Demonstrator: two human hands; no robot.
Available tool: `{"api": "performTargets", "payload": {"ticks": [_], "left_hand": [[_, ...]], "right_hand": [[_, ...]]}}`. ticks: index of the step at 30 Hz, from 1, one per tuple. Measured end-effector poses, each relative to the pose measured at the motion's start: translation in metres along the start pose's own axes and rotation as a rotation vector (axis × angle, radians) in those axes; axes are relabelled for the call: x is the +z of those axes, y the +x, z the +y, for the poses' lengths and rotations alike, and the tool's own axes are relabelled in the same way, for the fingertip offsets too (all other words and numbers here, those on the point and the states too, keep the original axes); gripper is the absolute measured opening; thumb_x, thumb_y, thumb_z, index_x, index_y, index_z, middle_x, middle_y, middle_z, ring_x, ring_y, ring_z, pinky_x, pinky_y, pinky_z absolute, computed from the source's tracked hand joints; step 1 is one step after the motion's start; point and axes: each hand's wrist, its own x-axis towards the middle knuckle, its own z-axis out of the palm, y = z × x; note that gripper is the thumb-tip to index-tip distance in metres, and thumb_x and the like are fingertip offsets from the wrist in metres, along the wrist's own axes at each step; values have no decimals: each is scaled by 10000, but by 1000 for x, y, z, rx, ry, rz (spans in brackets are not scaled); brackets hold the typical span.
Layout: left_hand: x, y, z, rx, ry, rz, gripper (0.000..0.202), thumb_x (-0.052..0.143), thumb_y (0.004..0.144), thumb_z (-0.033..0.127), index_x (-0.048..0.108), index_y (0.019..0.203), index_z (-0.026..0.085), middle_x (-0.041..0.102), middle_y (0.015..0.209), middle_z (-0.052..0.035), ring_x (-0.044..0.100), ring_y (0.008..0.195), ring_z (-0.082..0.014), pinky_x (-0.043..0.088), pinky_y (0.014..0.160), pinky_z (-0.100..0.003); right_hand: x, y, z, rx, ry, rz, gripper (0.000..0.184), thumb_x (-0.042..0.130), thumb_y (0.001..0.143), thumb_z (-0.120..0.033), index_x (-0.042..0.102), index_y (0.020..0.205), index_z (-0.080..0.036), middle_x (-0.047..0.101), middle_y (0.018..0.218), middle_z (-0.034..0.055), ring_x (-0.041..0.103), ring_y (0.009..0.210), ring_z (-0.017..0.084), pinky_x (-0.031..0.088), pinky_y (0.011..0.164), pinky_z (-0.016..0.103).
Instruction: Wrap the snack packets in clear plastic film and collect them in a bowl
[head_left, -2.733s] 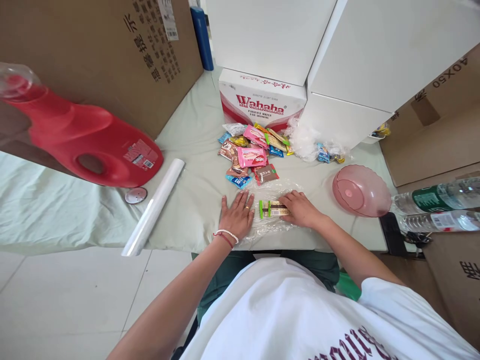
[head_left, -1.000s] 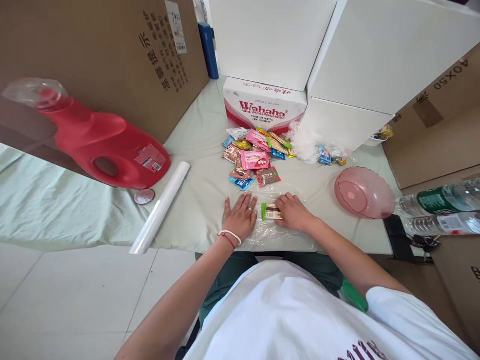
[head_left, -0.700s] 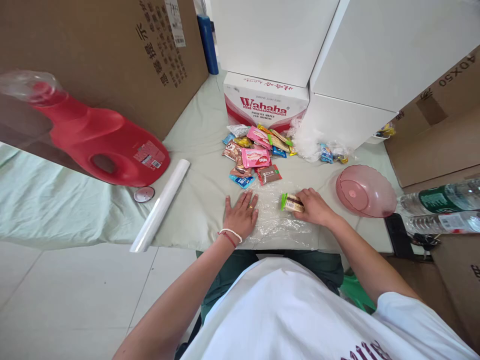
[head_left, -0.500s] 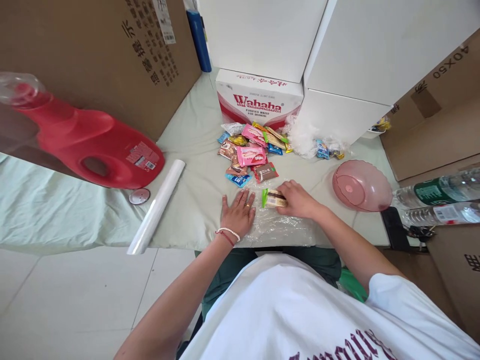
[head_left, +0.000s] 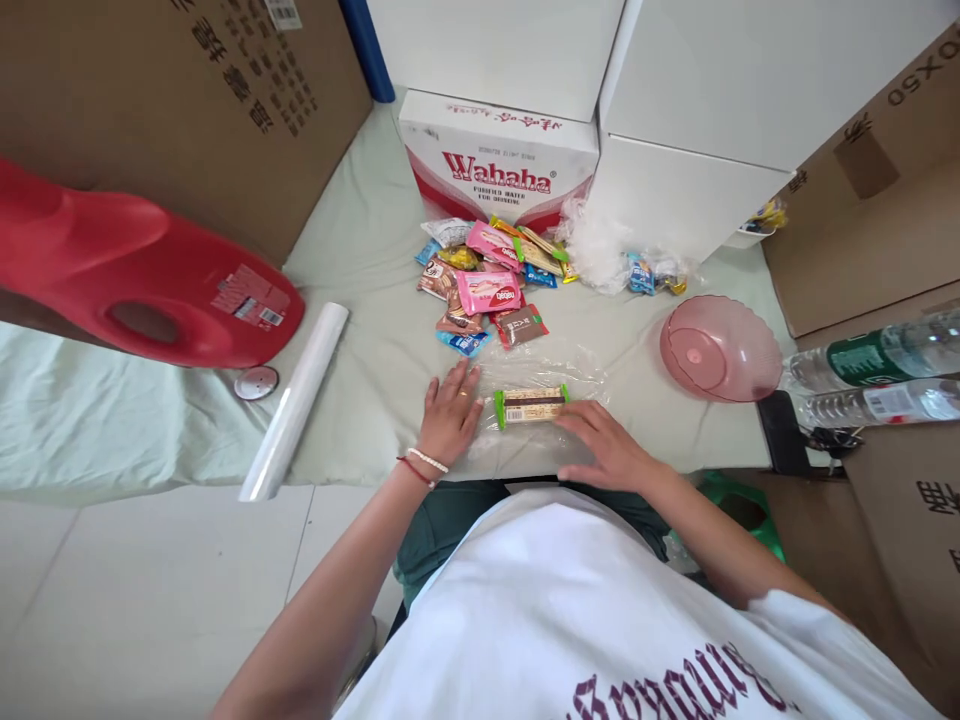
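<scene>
A wrapped snack bar [head_left: 531,406] with green ends lies flat on a sheet of clear plastic film [head_left: 491,440] close to the table's front edge. My left hand [head_left: 450,410] rests with fingers spread at the film's left side, apart from the bar. At the bar's right end is my right hand [head_left: 606,446], its fingers apart and holding nothing; whether a fingertip touches the wrapper I cannot tell. Just beyond the film sits a pile of packaged snacks, with a pink packet [head_left: 489,292] and a brown-and-red packet [head_left: 519,326] on the near side.
A white film roll [head_left: 296,400] and a large red jug [head_left: 150,280] lie to the left. On the right are a pink translucent bowl [head_left: 720,350] and plastic bottles [head_left: 892,352]. The Wahaha box [head_left: 499,165] stands behind the snacks, beside crumpled plastic [head_left: 596,245].
My right hand has let go of the snack bar and drawn back toward me. The bar now lies flat on the film. My left hand stays spread at the film's left side.
</scene>
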Motion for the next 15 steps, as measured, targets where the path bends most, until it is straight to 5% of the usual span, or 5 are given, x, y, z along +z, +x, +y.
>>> {"api": "performTargets", "payload": {"ticks": [4, 7, 10, 13, 15], "left_hand": [[-17, -28, -18, 219, -34, -30, 641, 432, 847, 146, 554, 1464, 272, 433, 1662, -46, 247, 1609, -241, 128, 1308, -562], [-23, -47, -22, 339, -96, -139, 774, 497, 726, 147, 497, 1493, 255, 486, 1626, -70, 255, 1606, -265, 32, 1307, -598], [-19, -51, -19, 261, -133, -143, 666, 579, 782, 269, 525, 1446, 244, 593, 1528, -102, 307, 1583, -310, 27, 1292, -630], [-10, -41, -11, 73, -170, 8, 261, 533, 933, 376, 671, 1120, 257, 752, 1264, -80, 506, 1458, -276, 122, 1289, -597], [-3, -29, -8, -48, -213, 112, 244, 480, 982, 402, 669, 956, 251, 777, 1136, -74, 608, 1341, -254, 205, 1273, -569]], "right_hand": [[24, -46, 2, 69, -85, 58, 569, 653, 985, -448, 508, 1471, -191, 588, 1398, 183, 504, 1313, 340, 448, 1109, 580], [32, -47, 7, 119, -45, 132, 341, 558, 1036, -315, 607, 1348, -185, 689, 1207, 154, 591, 1126, 291, 520, 989, 515], [20, -29, 13, 81, 76, 145, 227, 491, 1058, -262, 690, 1146, -199, 729, 1018, 107, 613, 989, 249, 532, 901, 433], [-4, -5, 24, 86, 169, 88, 253, 486, 1061, -308, 713, 1065, -195, 732, 952, 95, 629, 924, 227, 520, 868, 379], [-19, 11, 34, 162, 194, 37, 272, 494, 1053, -342, 725, 1045, -199, 737, 936, 79, 642, 887, 212, 507, 840, 344]]}}
